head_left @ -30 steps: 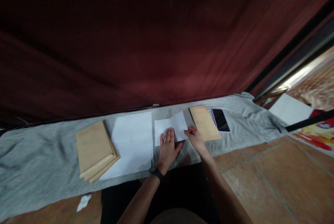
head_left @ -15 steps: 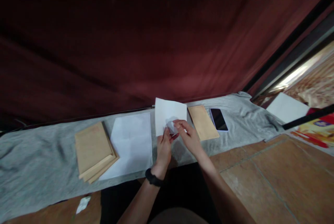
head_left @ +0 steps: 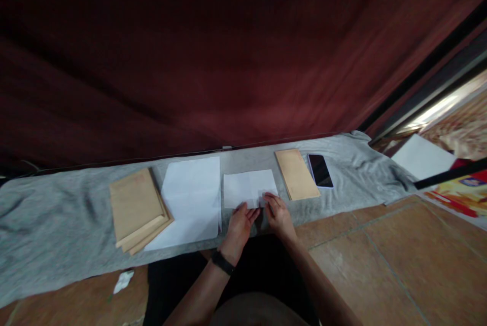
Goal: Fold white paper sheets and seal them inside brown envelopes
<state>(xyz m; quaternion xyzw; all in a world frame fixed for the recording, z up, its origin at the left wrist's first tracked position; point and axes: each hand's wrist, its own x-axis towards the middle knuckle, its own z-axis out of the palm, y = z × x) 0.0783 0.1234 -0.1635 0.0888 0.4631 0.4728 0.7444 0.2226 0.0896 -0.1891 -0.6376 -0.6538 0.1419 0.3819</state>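
A red curtain (head_left: 236, 62) is positioned behind a grey cloth (head_left: 76, 224), which is spread across the full work area. On the cloth, white sheets (head_left: 194, 199) are laid flat, their left edge overlapped by a fanned envelope stack (head_left: 137, 209). The creased paper (head_left: 238, 186) is located between the sheets and a brown envelope (head_left: 297, 175). The paper's near edge is gripped by the left hand (head_left: 239, 227), between thumb and fingers. Fingertips of the right hand (head_left: 279, 216) are placed on its near right corner; whether it is pinched cannot be told. A phone (head_left: 320, 171) is set just beside the envelope. A black band (head_left: 222, 262) is worn on the left wrist.
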